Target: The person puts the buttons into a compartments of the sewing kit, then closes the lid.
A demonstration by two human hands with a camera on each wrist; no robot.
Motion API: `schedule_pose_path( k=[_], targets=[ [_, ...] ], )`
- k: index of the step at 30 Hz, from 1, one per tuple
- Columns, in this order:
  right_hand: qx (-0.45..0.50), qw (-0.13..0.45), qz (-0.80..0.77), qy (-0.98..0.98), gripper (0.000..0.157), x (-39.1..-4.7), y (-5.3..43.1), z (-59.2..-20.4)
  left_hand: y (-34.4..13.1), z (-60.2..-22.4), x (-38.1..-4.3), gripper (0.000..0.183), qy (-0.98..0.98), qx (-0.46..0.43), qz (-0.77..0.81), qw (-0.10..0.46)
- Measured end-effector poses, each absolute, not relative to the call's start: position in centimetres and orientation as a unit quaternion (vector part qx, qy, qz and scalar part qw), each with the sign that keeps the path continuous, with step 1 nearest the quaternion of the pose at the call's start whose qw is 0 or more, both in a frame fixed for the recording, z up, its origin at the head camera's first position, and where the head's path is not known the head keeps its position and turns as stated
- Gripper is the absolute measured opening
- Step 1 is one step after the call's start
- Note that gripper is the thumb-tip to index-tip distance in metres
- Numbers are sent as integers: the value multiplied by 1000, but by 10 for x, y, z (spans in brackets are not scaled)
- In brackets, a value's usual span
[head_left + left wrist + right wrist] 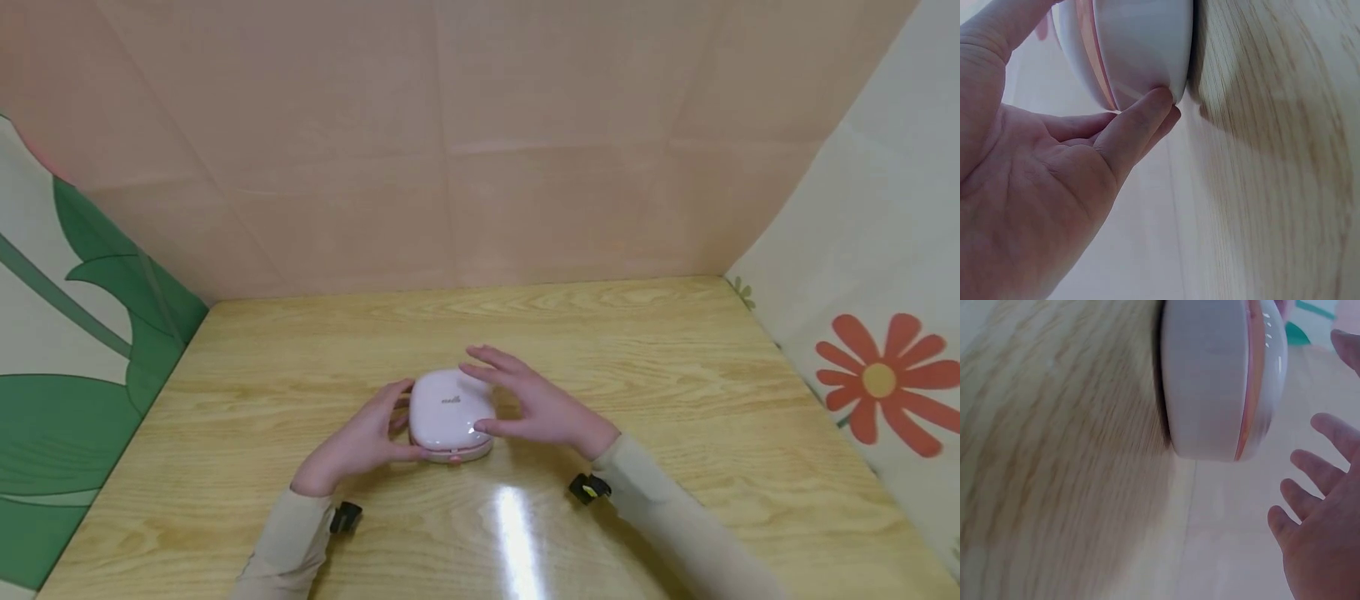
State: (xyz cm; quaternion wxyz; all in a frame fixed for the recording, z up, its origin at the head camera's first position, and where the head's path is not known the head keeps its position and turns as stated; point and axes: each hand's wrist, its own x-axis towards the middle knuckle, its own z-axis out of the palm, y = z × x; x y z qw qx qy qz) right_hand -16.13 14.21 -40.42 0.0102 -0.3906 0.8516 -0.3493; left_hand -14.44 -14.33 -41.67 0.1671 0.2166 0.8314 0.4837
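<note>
A pale pink, rounded-square case (442, 421) with a glossy lid and small dark lettering sits on the wooden table. Its lid is down, and a small pink catch (454, 459) shows at the front. My left hand (352, 440) holds the case by its left side, thumb near the front corner and fingers toward the back. In the left wrist view those fingertips touch the white lower wall (1144, 50), below a rose-coloured band. Fingers spread, my right hand (543, 410) hovers over the lid's right side. The right wrist view shows it apart from the case (1207, 381).
The table (637, 358) has a light wood grain and a bright reflection near the front. A pink backdrop (450, 167) rises behind it. Printed panels stand at both sides, the right one with a red flower (877, 379). Black straps (588, 488) hang by the wrists.
</note>
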Motion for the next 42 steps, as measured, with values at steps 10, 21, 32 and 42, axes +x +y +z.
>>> schedule_pose_path(
  k=[10,21,32,42],
  targets=[
    [-435,-32,-254,863,80,-154,137,-406,-144,-417,-143,99,828,222,487,168],
    [-444,-13,-175,879,73,-140,126,-412,-143,-422,-140,103,827,235,483,165],
    [-466,-36,-120,876,68,-136,120,-417,-139,-425,-141,114,835,241,473,146],
    [-477,-57,-91,872,62,-137,118,-418,-138,-424,-144,116,846,244,455,130]
  ],
)
